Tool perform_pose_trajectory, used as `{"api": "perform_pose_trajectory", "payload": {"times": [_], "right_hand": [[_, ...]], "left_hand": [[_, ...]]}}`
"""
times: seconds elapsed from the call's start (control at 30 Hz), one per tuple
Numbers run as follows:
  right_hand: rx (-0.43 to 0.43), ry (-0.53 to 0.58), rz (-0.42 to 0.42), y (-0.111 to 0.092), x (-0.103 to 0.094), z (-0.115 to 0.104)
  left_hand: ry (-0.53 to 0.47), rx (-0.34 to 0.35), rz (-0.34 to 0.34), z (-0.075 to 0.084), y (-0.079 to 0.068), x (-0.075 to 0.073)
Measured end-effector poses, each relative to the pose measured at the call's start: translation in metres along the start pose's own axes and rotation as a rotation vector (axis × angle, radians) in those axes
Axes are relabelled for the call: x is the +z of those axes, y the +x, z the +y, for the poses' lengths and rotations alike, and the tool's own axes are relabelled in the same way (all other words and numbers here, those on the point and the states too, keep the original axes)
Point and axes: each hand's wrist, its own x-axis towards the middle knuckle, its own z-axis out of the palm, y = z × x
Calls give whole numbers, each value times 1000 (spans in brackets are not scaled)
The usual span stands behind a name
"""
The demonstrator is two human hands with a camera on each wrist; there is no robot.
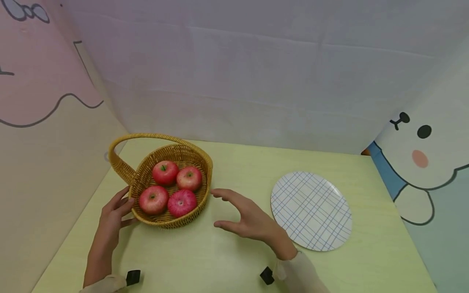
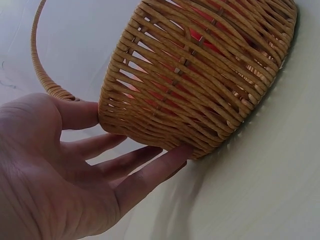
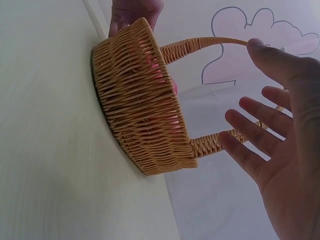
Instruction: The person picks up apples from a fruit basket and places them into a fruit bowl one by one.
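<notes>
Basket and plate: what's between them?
In the head view, the person's right hand is between the basket and the plate, over the tabletop.

Soft, muted light, apparently from above, gives the counter [image 1: 194, 254] a yellow-green tint in the head view, palest toward the middle of its near side. Faint, soft-edged shadows fall beside the left hand [image 1: 111, 213] and below the right hand [image 1: 253, 219]. Both wrist views look greyer and dimmer, fine detail smeared.
</notes>
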Motion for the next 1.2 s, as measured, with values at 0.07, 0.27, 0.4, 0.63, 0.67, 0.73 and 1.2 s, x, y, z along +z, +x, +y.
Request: {"api": "perform_pose_trajectory", "payload": {"times": [0.07, 0.27, 0.4, 0.63, 0.67, 0.73, 1.2], "right_hand": [[-5, -14, -16, 4, 3, -1], [-13, -19, -57, 16, 15, 0], [-16, -15, -79, 24, 23, 2], [-13, -5, -94, 38, 34, 4], [-6, -11, -94, 40, 35, 4], [4, -23, -100, 45, 37, 6], [73, -68, -260, 97, 42, 11]], "left_hand": [[-6, -2, -4, -1, 0, 0], [-1, -8, -5, -5, -4, -1], [-10, -11, -5, -8, -8, -2], [-21, -13, 3, -12, -10, 0], [-22, -13, 1, -12, -10, 0], [-27, -5, -1, -12, -9, 0], [-63, 38, -4, -6, -5, 3]]}}
